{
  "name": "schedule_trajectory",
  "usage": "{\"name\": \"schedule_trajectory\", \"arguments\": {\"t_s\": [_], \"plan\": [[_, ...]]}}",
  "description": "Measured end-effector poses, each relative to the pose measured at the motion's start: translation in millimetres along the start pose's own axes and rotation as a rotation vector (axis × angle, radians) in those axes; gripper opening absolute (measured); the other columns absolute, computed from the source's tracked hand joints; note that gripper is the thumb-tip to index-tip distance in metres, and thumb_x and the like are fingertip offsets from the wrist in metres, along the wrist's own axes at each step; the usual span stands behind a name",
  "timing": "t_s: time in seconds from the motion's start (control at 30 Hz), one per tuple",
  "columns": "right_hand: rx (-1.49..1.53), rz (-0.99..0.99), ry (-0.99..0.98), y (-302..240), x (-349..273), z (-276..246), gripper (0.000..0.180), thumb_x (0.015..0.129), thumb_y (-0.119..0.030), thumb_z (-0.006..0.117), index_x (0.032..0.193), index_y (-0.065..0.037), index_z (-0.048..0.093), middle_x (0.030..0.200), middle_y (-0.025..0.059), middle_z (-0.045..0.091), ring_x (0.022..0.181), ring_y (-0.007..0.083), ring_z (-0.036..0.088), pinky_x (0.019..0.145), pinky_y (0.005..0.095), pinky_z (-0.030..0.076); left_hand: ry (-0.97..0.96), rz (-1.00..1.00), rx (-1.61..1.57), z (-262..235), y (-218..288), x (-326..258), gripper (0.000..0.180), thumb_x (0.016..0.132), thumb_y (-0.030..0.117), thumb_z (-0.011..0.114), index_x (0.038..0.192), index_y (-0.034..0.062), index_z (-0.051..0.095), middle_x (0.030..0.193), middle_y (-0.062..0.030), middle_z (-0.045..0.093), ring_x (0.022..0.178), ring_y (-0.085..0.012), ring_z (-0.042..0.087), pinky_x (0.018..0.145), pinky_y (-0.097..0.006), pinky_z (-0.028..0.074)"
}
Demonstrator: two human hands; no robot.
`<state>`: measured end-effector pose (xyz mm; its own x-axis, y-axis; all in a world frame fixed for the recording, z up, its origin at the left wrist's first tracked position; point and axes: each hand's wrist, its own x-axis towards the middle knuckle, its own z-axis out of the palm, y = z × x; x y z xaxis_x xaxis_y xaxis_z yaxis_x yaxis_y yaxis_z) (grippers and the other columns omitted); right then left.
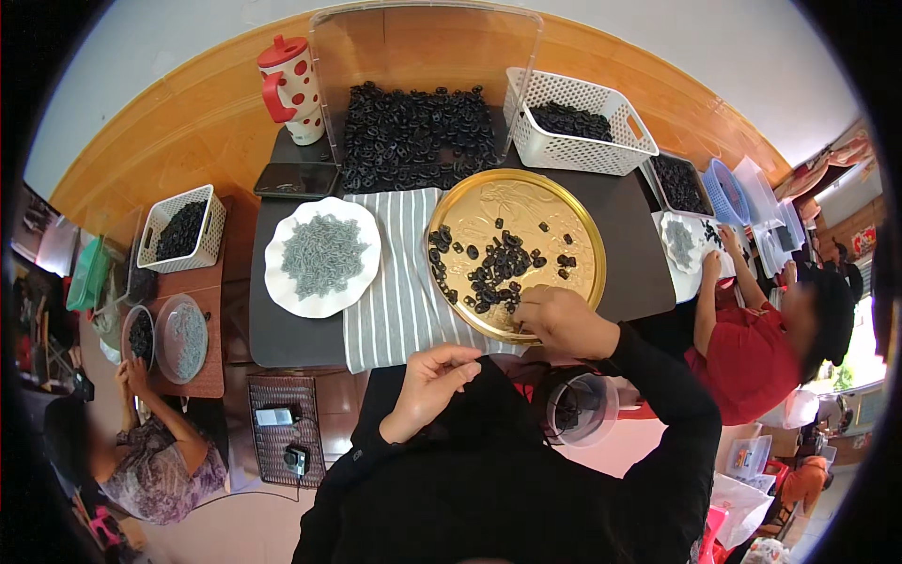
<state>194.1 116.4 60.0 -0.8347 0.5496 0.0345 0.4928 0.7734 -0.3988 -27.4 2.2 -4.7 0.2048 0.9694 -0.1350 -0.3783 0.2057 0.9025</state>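
Observation:
My right hand [564,321] reaches over the near right rim of a round gold tray [571,209]. Its fingers are bent together and pressed down by small black plastic parts [503,263] heaped on the tray; what they grip is hidden. In front of my body, just short of the table, my left hand [430,387] is closed in a pinch, thumb against fingers. Whatever it pinches is too small to make out. A white scalloped plate [278,293] piled with thin grey pieces [324,256] stands left of a striped grey cloth [399,324], which runs partly beneath the tray.
At the back sit a clear bin [423,56] of black parts, a white basket [583,155], a dotted tumbler [293,89] and a phone [296,180]. Co-workers handle parts at left [160,461] and right [752,362]. A clear bucket [601,414] stands below the table.

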Motion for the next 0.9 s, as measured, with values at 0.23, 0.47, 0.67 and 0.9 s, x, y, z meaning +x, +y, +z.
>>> {"name": "schedule_trajectory", "arguments": {"t_s": [0.23, 0.47, 0.67, 0.9], "plan": [[-0.046, -0.029, 0.056, 6.2, -4.1, 3.4, 0.010, 0.069, -0.009, 0.062, 0.076, -0.003, 0.058, 0.078, 0.0127, 0.053, 0.074, 0.0322, 0.058, 0.064, 0.0402, 0.048, 0.033, -0.020, 0.061, 5.4, -0.7, -0.3, 0.019, 0.086, 0.004, 0.063, 0.105, 0.0020, 0.066, 0.083, 0.0004, 0.064, 0.069, -0.0033, 0.054, 0.057, -0.018, 0.042], [-0.074, 0.022, 0.040, 9.1, -8.6, 12.6, 0.015, 0.069, -0.010, 0.064, 0.081, -0.002, 0.059, 0.080, 0.0143, 0.053, 0.077, 0.0325, 0.058, 0.065, 0.0404, 0.048, 0.020, -0.043, 0.078, 11.4, -0.3, 3.7, 0.018, 0.086, 0.003, 0.063, 0.104, 0.0019, 0.066, 0.082, -0.0001, 0.064, 0.069, -0.0036, 0.055, 0.057, -0.018, 0.043], [0.232, 0.062, 0.150, 6.5, -15.5, 7.1, 0.012, 0.073, -0.003, 0.062, 0.082, -0.001, 0.055, 0.080, 0.0112, 0.052, 0.074, 0.0274, 0.057, 0.062, 0.0346, 0.046, 0.006, -0.033, 0.069, 13.4, 0.2, 7.1, 0.018, 0.088, 0.006, 0.062, 0.104, -0.0011, 0.065, 0.084, -0.0054, 0.066, 0.072, -0.0081, 0.058, 0.059, -0.020, 0.045], [1.091, 0.242, 0.366, -28.5, -22.3, 29.0, 0.008, 0.081, 0.002, 0.061, 0.083, -0.001, 0.054, 0.089, 0.0031, 0.054, 0.077, 0.0097, 0.051, 0.067, 0.0226, 0.040, 0.027, 0.030, -0.111, 32.5, 7.1, 20.1, 0.019, 0.089, 0.006, 0.060, 0.106, -0.0015, 0.064, 0.087, -0.0073, 0.066, 0.074, -0.0101, 0.060, 0.061, -0.021, 0.047]]}}
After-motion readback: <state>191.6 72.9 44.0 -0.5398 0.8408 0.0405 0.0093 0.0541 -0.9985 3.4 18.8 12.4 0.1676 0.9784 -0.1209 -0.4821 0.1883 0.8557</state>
